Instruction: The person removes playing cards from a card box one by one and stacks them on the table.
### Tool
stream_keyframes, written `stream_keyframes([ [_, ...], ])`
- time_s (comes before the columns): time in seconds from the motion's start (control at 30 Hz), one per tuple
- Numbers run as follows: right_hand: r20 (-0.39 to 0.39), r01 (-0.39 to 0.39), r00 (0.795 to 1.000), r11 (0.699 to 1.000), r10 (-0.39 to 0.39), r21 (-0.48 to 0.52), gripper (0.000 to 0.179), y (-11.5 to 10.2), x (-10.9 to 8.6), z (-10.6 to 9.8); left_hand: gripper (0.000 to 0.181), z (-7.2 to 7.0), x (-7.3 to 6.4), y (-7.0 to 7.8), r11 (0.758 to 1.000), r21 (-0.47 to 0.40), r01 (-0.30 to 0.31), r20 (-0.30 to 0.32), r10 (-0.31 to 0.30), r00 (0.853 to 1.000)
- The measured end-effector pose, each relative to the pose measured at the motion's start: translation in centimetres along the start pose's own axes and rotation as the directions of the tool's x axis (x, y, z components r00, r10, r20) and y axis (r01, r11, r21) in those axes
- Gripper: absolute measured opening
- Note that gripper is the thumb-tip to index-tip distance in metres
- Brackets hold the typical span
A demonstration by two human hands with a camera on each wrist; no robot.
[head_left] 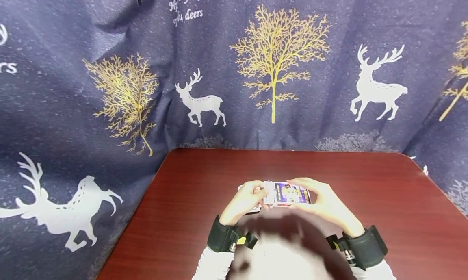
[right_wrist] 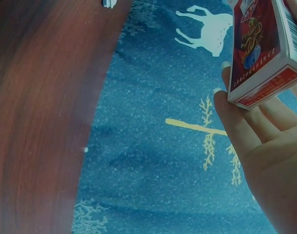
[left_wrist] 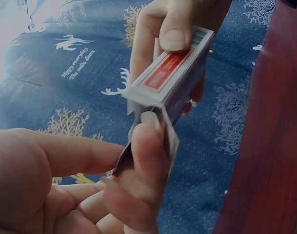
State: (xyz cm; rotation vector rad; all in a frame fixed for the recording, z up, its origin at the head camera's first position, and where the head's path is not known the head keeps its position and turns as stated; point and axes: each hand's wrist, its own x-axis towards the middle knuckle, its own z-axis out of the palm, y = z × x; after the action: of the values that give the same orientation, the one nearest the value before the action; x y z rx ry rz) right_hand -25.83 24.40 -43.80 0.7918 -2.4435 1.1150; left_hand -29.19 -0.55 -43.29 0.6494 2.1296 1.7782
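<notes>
Above the table, both hands hold a playing card box (head_left: 292, 193) between them. The right hand (head_left: 323, 196) grips the box at its right end, with the thumb (left_wrist: 176, 36) on a narrow side and fingers on the other side. At the other end, where the box (left_wrist: 170, 73) has its flaps open, the left hand (head_left: 245, 199) pinches a flap (left_wrist: 172, 136). The right wrist view shows a red face of the box (right_wrist: 258, 41) with a gold figure. White-edged things like cards (head_left: 255, 210) lie partly hidden behind the left hand. The inside of the box cannot be seen.
The reddish-brown wooden table (head_left: 204, 170) spreads under the hands. A dark blue cloth (head_left: 310, 81) with white deer and gold trees hangs behind and beside it. Each wrist wears a black strap (head_left: 365, 247) with a camera mount.
</notes>
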Motion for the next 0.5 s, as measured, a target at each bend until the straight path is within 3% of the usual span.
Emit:
stream_keyframes([
  [0.3, -0.015, -0.013, 1.0, 0.999, 0.012, -0.033, 0.06, 0.6, -0.2, -0.1, 0.019, -1.2, -0.3, -0.6, 1.0, -0.021, 0.002, 0.115, 0.0, 0.993],
  [0.4, -0.031, -0.007, 1.0, 0.999, 0.006, -0.051, 0.06, 0.8, -0.2, -0.2, 0.021, -2.1, -0.3, -0.8, 0.999, -0.042, -0.004, 0.101, 0.008, 0.995],
  [0.5, -0.059, -0.01, 0.998, 0.997, 0.006, -0.074, 0.06, 1.1, -0.3, -0.4, 0.023, -3.1, -0.4, -1.0, 1.0, -0.023, -0.006, 0.03, 0.007, 1.0],
])
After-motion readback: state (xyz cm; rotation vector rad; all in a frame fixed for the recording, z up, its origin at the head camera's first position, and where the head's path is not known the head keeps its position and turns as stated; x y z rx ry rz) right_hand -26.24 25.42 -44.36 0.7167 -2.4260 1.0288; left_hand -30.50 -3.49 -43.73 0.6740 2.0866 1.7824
